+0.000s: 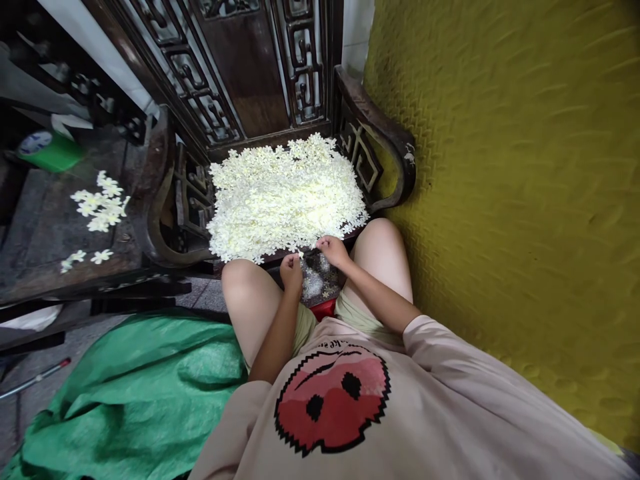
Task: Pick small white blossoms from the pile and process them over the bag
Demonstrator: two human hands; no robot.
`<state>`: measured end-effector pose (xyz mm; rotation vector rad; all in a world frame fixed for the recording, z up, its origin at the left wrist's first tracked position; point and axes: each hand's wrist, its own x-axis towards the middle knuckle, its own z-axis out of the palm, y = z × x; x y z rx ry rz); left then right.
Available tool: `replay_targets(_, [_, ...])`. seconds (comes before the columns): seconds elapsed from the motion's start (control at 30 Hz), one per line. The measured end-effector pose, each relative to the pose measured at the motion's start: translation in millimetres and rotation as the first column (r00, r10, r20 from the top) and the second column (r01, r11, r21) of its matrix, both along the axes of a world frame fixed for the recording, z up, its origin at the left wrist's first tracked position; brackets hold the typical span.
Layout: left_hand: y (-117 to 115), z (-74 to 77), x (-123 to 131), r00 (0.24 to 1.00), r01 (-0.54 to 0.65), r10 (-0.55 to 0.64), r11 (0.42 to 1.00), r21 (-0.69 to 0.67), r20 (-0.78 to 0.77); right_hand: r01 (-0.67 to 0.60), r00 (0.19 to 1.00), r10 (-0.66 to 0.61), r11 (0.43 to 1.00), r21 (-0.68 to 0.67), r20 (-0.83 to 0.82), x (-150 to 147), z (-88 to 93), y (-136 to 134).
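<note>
So the yellow wall (525, 200) fills the whole right side, then there's a green tarp (135, 393) bunched on the floor at lower left, and a dark carved wooden chair (375, 153) straight ahead with a big heap of small cream paper flowers (285, 197) piled on its seat. A few more flowers (100, 203) sit loose on the dark tabletop (45, 233) off to the left, near a green tub (50, 152). Both hands are at the near edge of the heap, between the knees: the left hand (291, 272) has its fingers pinched shut on a single flower (301, 254), and the right hand (333, 250) has its fingers curled down onto the edge of the pile, though I can't tell if they're actually gripping anything. If you ask me, picking from the loose rim one at a time beats digging into the middle, less chance of spilling the lot. Writing-wise, the shirt print (333, 397) has some lettering above it but it's too folded to read
</note>
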<state>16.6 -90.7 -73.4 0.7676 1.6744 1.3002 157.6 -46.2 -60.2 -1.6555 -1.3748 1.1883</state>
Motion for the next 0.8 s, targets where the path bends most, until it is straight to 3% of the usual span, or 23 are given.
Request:
replay_targets(0.1, [-1.4,0.4,-2.0,0.996,0.019,-0.014,0.998,-0.066,0.088,0.168,0.981,-0.160,0.983,0.067,-0.112,15.7,6.6,33.5])
replay_targets(0.17, [-3.4,-1.2,-1.1,0.989,0.084,-0.069,0.991,-0.106,0.134,0.289,0.953,-0.267,0.941,0.173,-0.142,29.2,15.4,62.9])
replay_targets(0.23, [-5.2,-3.3,0.9,0.982,0.132,-0.110,0.981,-0.140,0.156,0.370,0.929,-0.360,0.894,0.254,-0.083,44.1,24.9,90.5])
replay_targets(0.33, [-6.1,-4.8,3.6,0.978,0.152,-0.124,0.974,-0.167,0.166,0.378,0.910,-0.405,0.899,0.222,0.090,61.4,33.9,110.6])
replay_targets(0.47, [-4.3,-2.0,5.0,0.983,0.118,-0.089,0.977,-0.179,0.163,0.275,0.946,-0.300,0.944,0.184,0.123,54.7,31.1,79.7])
replay_targets(0.53, [-3.3,0.1,5.9,0.980,0.119,-0.087,0.977,-0.178,0.177,0.088,0.993,-0.098,0.986,0.140,0.068,40.0,25.2,47.1])
replay_targets(0.6, [-2.7,2.0,7.5,0.973,0.142,-0.105,0.975,-0.171,0.207,-0.093,0.996,0.092,0.989,0.115,0.012,24.3,18.6,14.2])
replay_targets(0.7, [-1.9,4.4,9.9,0.952,0.184,-0.132,0.968,-0.172,0.277,-0.158,0.987,0.160,0.983,0.097,-0.011,7.5,11.1,-18.3])
replay_targets(0.8, [-0.8,7.2,10.6,0.922,0.207,-0.125,0.959,-0.194,0.365,-0.173,0.985,0.174,0.981,0.084,-0.011,0.8,8.1,-25.1])
